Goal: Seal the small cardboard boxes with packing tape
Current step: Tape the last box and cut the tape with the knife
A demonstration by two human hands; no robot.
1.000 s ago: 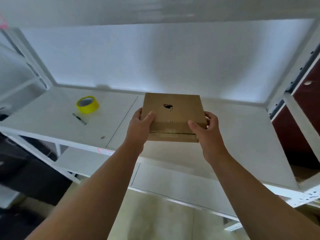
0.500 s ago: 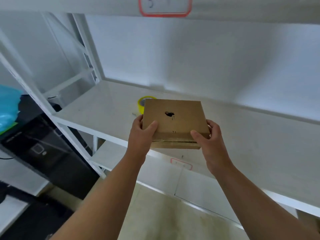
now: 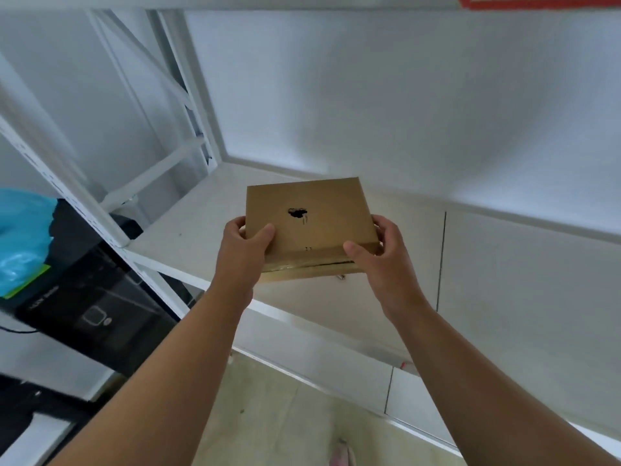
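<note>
A flat brown cardboard box with a small dark mark on its top is held above the white shelf board. My left hand grips its near left corner, thumb on top. My right hand grips the near right corner, thumb on the front edge. The box's front seam shows a shiny strip along it. The yellow tape roll is hidden from view.
White metal shelf uprights stand at the left. A black box and a blue plastic bag sit on a neighbouring shelf at the far left. A lower shelf board lies beneath. Beige floor is below.
My view has swung further left along the shelf while both hands keep the box. The yellow tape roll, seen behind the box before, is no longer visible.
</note>
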